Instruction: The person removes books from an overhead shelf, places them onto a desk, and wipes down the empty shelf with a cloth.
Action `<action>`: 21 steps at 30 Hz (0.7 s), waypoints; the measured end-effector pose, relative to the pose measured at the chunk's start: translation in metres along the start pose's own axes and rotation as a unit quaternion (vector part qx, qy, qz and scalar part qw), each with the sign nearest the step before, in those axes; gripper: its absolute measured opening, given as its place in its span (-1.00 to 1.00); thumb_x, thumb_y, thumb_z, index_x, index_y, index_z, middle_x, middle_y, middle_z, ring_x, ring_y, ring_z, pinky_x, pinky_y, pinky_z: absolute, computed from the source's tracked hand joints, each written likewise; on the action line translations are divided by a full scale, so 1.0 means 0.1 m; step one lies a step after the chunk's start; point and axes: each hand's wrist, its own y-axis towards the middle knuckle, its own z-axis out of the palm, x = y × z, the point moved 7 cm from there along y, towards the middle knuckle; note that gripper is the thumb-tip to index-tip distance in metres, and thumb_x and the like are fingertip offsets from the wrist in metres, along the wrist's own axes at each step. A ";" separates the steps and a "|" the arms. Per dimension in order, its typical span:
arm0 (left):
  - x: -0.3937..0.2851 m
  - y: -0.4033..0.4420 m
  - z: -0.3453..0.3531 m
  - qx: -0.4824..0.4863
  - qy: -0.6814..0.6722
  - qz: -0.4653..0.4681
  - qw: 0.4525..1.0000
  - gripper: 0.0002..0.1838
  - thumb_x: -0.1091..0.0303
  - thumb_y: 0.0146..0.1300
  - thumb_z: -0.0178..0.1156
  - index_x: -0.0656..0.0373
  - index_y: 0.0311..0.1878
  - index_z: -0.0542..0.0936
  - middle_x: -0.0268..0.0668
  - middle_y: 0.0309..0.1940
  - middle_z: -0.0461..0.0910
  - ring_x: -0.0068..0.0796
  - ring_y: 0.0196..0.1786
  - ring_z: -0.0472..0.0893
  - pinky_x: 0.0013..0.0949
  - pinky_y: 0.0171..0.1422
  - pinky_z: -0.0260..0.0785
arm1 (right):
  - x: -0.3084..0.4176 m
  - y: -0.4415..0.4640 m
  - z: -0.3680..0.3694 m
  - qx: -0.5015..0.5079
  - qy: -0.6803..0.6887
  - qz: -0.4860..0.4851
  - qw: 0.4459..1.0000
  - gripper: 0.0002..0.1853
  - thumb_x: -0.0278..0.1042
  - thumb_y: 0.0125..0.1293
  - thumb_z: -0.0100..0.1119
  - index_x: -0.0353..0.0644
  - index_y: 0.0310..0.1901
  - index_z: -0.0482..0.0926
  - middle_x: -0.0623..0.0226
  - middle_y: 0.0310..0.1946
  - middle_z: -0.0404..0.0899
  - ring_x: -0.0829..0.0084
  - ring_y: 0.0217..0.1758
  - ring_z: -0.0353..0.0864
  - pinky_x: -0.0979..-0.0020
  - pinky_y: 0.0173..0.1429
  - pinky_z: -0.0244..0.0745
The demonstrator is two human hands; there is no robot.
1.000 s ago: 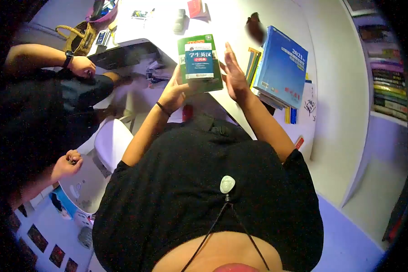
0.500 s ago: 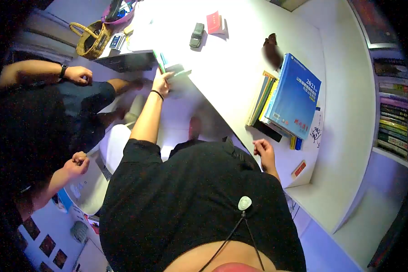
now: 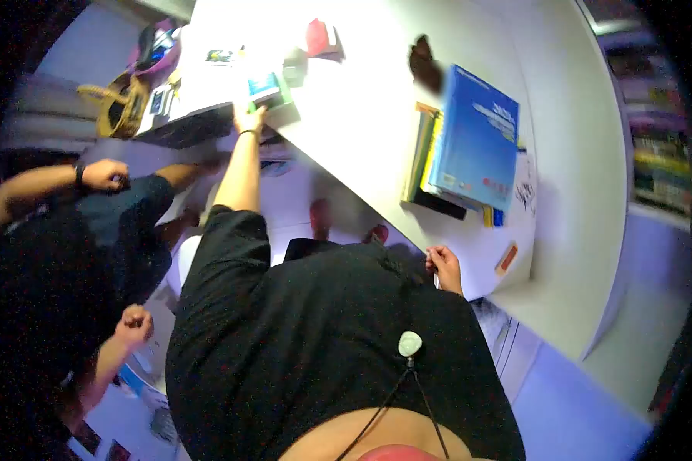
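Note:
My left hand [image 3: 250, 119] reaches out to the far edge of the white desk [image 3: 346, 115], closed on a thin green booklet [image 3: 283, 106]. A smaller blue-and-white booklet [image 3: 263, 87] lies on top of it. Glare and blur hide the print on both. Beside them is a small, washed-out toy car [image 3: 293, 67]. My right hand [image 3: 444, 269] is at the desk's near edge with its fingers curled in; whatever may be inside them is hidden. Close by it lies a small red-and-white block [image 3: 507, 259].
A blue 2021 book [image 3: 480, 131] tops a pile of books, with a dark brown object [image 3: 424, 65] behind. Farther off are a red folded card [image 3: 321, 37] and a wicker basket [image 3: 123, 107]. Another person [image 3: 69, 261] is at my left. Shelves [image 3: 657, 169] line the right.
My left hand has shifted left and up with the booklets, which now lie flatter, covers showing. My right hand's fingers have curled further. My view has swung, and the other person's hands have moved slightly.

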 end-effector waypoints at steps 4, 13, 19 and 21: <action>-0.26 -0.26 -0.17 0.219 -0.063 -0.112 0.967 -0.31 0.58 -0.20 0.36 0.26 0.06 0.27 -0.18 -0.07 0.44 -0.31 -0.10 0.46 -0.13 -0.09 0.34 | -0.19 -0.06 -0.18 -0.028 -0.094 -0.072 0.993 -0.83 -0.34 0.23 0.17 -0.30 -0.37 0.53 0.43 -0.59 0.47 0.63 -0.57 0.38 0.57 -0.47 0.30; -0.61 -2.22 -0.49 0.281 -0.101 -0.108 0.948 -0.73 0.32 0.20 0.20 0.15 -0.05 0.47 -0.36 -0.27 0.50 -0.65 -0.37 0.44 -0.57 -0.41 0.30 | -0.85 -0.72 -1.00 -0.271 -0.158 -0.084 0.946 -0.67 -0.18 0.24 0.14 -0.26 -0.55 0.46 0.41 -0.70 0.44 0.64 -0.64 0.38 0.53 -0.54 0.26; -1.67 -3.20 0.06 0.457 -0.021 0.029 0.889 -0.69 0.20 0.29 0.10 0.24 -0.45 0.57 -0.44 -0.68 0.44 -0.72 -0.63 0.34 -0.61 -0.55 0.15 | -1.11 -0.93 -1.69 -0.365 -0.110 -0.048 0.923 -0.73 -0.19 0.19 0.15 -0.25 -0.47 0.56 0.31 -0.62 0.54 0.52 -0.55 0.53 0.49 -0.41 0.40; -1.70 -3.29 0.13 0.450 0.022 0.052 0.891 -0.67 0.21 0.31 0.05 0.28 -0.44 0.55 -0.43 -0.69 0.44 -0.74 -0.66 0.32 -0.61 -0.61 0.11 | -1.19 -0.90 -1.89 -0.374 -0.136 -0.210 0.893 -0.82 -0.37 0.08 0.22 -0.23 -0.28 0.56 0.24 -0.40 0.59 0.41 -0.36 0.59 0.45 -0.23 0.48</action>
